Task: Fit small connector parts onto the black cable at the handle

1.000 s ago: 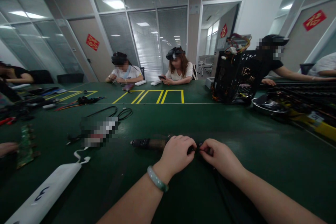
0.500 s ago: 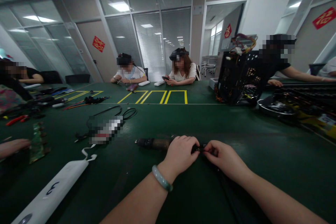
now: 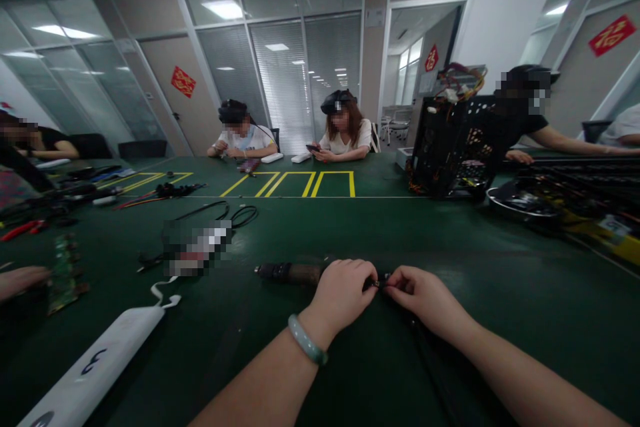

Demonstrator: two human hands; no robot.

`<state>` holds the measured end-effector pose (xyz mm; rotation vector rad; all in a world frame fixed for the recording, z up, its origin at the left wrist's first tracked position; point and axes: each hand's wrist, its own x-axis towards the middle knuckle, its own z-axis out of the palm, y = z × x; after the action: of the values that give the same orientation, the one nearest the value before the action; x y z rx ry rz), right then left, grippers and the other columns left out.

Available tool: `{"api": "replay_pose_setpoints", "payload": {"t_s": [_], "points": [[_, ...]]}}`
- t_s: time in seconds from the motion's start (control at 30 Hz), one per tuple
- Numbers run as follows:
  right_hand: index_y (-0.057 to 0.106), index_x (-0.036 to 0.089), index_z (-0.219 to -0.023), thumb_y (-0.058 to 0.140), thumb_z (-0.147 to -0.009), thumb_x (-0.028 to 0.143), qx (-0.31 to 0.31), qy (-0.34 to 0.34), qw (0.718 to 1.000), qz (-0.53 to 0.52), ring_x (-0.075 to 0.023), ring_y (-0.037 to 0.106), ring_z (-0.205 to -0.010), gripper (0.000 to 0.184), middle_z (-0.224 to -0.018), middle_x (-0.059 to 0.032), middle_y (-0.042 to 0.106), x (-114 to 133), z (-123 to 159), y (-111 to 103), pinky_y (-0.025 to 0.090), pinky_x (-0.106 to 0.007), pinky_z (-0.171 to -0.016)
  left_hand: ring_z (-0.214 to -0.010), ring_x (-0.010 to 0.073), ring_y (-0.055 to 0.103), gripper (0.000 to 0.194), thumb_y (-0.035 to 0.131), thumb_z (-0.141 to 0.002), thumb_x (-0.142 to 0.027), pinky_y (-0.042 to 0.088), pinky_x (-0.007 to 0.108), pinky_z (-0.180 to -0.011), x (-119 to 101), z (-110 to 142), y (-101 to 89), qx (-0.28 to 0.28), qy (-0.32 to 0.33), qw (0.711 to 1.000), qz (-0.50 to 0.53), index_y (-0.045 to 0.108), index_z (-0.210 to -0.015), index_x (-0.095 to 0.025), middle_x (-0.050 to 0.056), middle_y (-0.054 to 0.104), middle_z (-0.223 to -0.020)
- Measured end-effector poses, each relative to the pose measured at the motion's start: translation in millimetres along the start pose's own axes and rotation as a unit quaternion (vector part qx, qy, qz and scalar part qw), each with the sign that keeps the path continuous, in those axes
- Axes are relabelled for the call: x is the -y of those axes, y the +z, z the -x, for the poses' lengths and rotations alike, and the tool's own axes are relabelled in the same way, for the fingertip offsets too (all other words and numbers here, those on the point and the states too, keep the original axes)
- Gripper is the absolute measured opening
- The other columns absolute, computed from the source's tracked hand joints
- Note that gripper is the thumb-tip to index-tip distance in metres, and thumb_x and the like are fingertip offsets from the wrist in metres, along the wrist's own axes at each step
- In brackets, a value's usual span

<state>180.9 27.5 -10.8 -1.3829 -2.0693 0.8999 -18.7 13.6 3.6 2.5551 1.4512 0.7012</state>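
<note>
A dark, pen-shaped electric screwdriver [image 3: 295, 273] lies level just over the green table, its metal tip pointing left. My left hand [image 3: 344, 293] is closed round its rear part from above, with a bracelet on the wrist. At the tool's back end, my right hand [image 3: 419, 292] pinches a small dark cable connector between thumb and fingers. The fingertips of both hands almost meet there. Whether the connector sits in the tool or just apart from it, I cannot tell. A black cable [image 3: 431, 363] runs from beneath my right hand toward the near edge.
A white power strip [image 3: 103, 360] stretches along the left. Beyond it lie a green circuit board [image 3: 64, 273] beside another person's hand [image 3: 23, 280], and red-handled pliers [image 3: 23, 230]. A black computer case [image 3: 445, 147] stands at the back right. Several people sit around the table.
The view has shifted slightly, so surroundings appear a little further left. Both hands keep their hold at the screwdriver's back end, with only slight finger movement.
</note>
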Motion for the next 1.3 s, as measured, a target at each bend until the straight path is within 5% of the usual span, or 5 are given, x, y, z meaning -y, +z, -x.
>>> {"api": "replay_pose_setpoints", "payload": {"t_s": [0.47,0.63,0.83,1.1,1.3], "points": [[0.064,0.021,-0.085,0.06,-0.084,0.026,-0.008,-0.016,0.999,0.028,-0.0134,0.059,-0.065,0.006,-0.076,0.0024,0.065,-3.9,0.1,-1.0,0.041,-0.021,-0.056,-0.088,0.0188,0.058,0.009,0.064,-0.085,-0.026,0.041,0.035,-0.081,0.6,0.4,1.2,0.005,-0.006,1.0,-0.001,0.059,-0.092,-0.024,-0.002,0.064,-0.092],[0.064,0.021,-0.083,0.061,-0.083,0.026,-0.007,-0.023,0.999,0.046,-0.0132,0.058,-0.064,0.006,-0.075,0.0025,0.065,-6.9,-1.3,-0.6,0.039,-0.021,-0.054,-0.092,0.0212,0.058,0.025,0.067,-0.083,-0.032,0.042,0.035,-0.081,3.8,0.2,0.0,-0.005,-0.015,1.0,-0.027,0.057,-0.105,-0.024,0.0,0.063,-0.1],[0.065,0.022,-0.083,0.061,-0.082,0.027,-0.003,-0.013,0.998,0.068,-0.0134,0.059,-0.065,0.006,-0.075,0.0023,0.066,-0.7,1.8,-4.7,0.039,-0.021,-0.056,-0.087,0.0224,0.057,0.023,0.064,-0.084,-0.043,0.042,0.036,-0.077,5.9,0.1,-3.0,0.017,-0.028,0.997,-0.072,0.061,-0.095,-0.024,0.002,0.063,-0.092],[0.069,0.022,-0.081,0.063,-0.08,0.029,-0.001,0.001,0.994,0.109,-0.0148,0.061,-0.068,0.009,-0.076,0.0009,0.068,-0.5,2.4,-24.1,0.04,-0.021,-0.056,-0.084,0.0221,0.056,0.022,0.066,-0.082,-0.044,0.042,0.035,-0.072,-10.3,3.3,-3.8,0.054,-0.03,0.996,-0.066,0.061,-0.09,-0.024,0.001,0.063,-0.087],[0.07,0.022,-0.081,0.063,-0.08,0.028,0.023,-0.004,0.995,0.097,-0.0148,0.062,-0.067,0.009,-0.077,0.0009,0.068,-3.2,2.2,-17.7,0.04,-0.021,-0.055,-0.085,0.0214,0.056,0.016,0.064,-0.084,-0.037,0.042,0.035,-0.075,-14.5,3.7,-0.5,0.044,-0.022,0.996,-0.072,0.06,-0.091,-0.023,0.001,0.063,-0.089]]}}
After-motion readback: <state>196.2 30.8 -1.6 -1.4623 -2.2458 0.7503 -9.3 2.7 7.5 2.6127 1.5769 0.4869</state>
